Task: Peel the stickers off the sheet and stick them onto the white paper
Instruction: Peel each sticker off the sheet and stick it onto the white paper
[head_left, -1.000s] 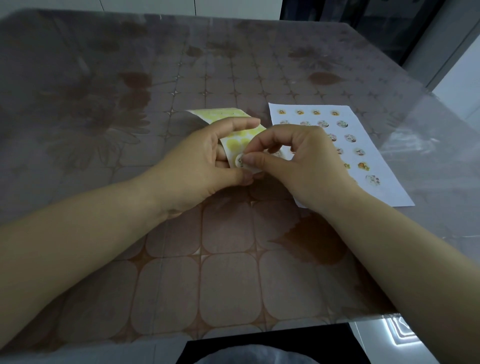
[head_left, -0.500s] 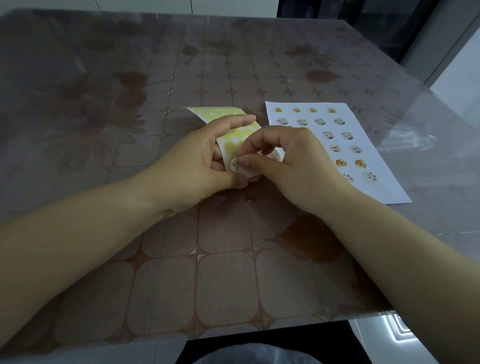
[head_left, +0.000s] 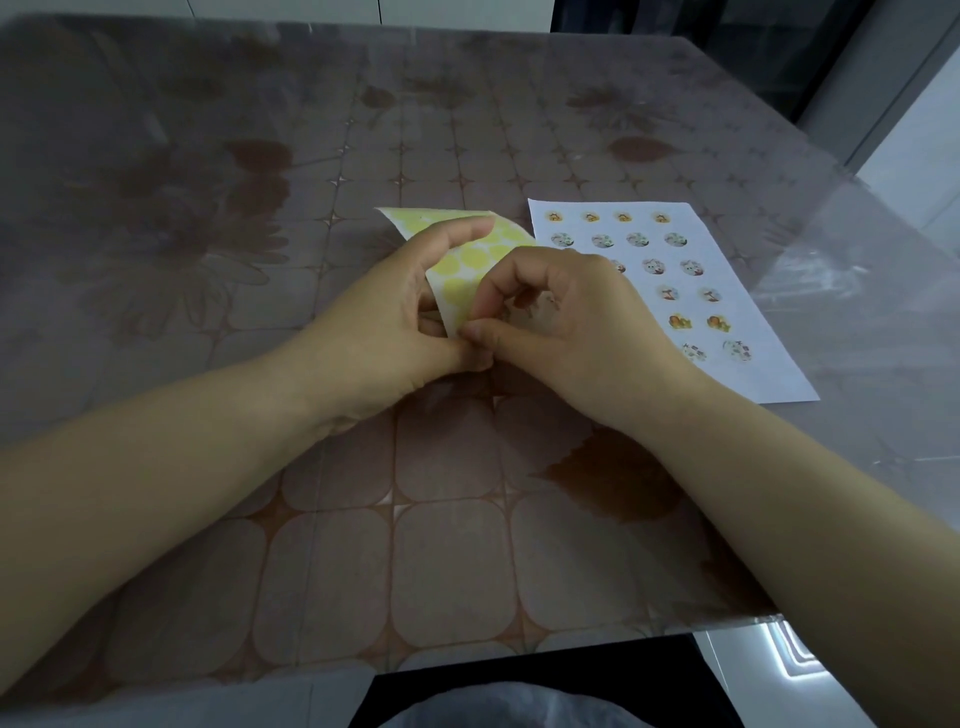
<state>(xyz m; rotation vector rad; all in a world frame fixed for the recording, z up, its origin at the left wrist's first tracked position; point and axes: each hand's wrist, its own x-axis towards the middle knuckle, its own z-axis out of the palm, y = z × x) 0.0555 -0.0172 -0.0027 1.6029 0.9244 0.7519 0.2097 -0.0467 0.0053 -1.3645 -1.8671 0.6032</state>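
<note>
L grip (head_left: 384, 322) pinches the yellow sticker sheet (head_left: 467, 260) & bends it up off the surface (head_left: 447, 561). R grip (head_left: 566, 322) has thumb & finger pressed together at the sheet's low corner, prob. on a sticker, but fingers hide it.

To do it well: bend the sheet back so the edge pops up, pull slow & low, don't touch the sticky side much. Next free spot is low on the white paper (head_left: 769, 379), just beside on the R, w/ rows of stickers (head_left: 675, 321) on it.

Surface has a tile & flower cloth under shiny clear plastic. Room is dim; dark glass (head_left: 675, 52) at the back R.
</note>
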